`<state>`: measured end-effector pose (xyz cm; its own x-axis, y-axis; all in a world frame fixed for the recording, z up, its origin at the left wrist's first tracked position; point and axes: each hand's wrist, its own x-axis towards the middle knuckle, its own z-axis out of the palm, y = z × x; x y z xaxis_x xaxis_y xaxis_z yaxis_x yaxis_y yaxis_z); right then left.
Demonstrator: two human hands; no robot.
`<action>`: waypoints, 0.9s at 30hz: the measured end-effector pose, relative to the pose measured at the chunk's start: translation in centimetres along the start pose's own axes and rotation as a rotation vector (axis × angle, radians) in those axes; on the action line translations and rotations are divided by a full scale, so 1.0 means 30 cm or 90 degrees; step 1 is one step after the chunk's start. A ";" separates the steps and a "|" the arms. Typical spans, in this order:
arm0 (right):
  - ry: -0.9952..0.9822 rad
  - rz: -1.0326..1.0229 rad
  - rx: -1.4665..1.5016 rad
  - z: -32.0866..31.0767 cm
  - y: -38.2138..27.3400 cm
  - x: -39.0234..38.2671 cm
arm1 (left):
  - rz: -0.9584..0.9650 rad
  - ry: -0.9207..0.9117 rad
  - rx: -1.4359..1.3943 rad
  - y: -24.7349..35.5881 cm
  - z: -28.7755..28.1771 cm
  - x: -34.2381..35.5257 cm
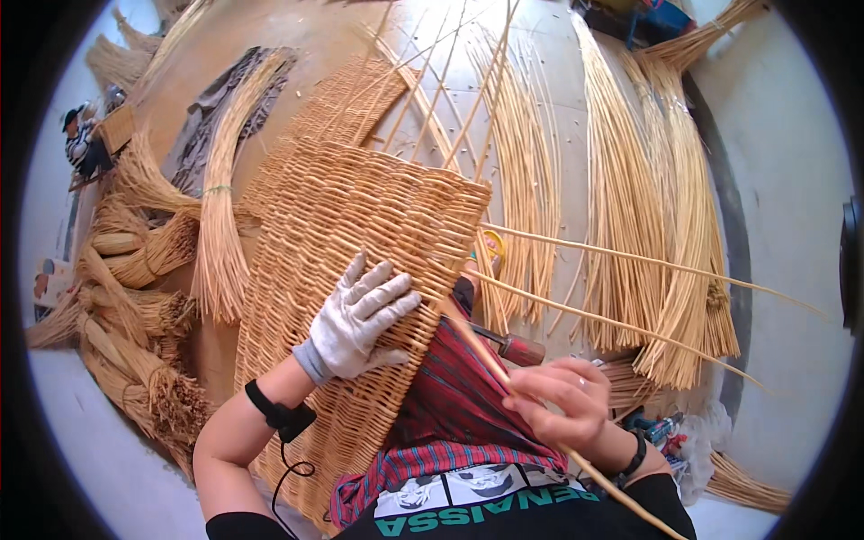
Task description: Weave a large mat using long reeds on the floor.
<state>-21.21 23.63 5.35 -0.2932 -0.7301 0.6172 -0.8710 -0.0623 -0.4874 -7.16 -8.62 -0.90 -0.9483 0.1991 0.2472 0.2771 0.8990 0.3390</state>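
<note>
Across my lap leans a woven wicker panel point(360, 202), its rows of cane packed close and long bare stakes rising from its far edge. My left hand point(355, 324), in a white glove, lies flat on the weave with its fingers spread. Bare and closed, my right hand point(562, 400) pinches a wicker rod point(621, 495) just beyond the panel's right edge. That rod runs from the edge down past my right wrist. Two more rods point(621, 256) stick out to the right from the same edge. A tool with a dark red handle point(522, 350) lies under my right hand.
Loose wicker rods point(621, 180) lie in long bundles on the floor at the right. A tied bundle point(220, 193) and several stacked bundles point(148, 360) fill the left. Behind my panel is another woven piece point(346, 99). Another person point(85, 139) sits far left.
</note>
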 end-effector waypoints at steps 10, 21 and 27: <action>0.037 0.325 0.166 -0.031 0.066 -0.072 | -0.016 -0.005 0.015 0.001 0.005 -0.003; -0.034 0.406 0.346 0.082 0.126 -0.050 | -0.047 -0.015 -0.006 0.000 -0.002 -0.002; -0.286 0.438 0.308 0.104 0.157 0.059 | -0.056 -0.048 -0.020 -0.002 0.002 -0.005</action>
<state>-24.62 19.92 2.22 -0.4142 -0.8983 -0.1464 -0.2763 0.2774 -0.9202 -7.04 -8.69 -1.02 -0.9777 0.1500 0.1468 0.1961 0.9019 0.3848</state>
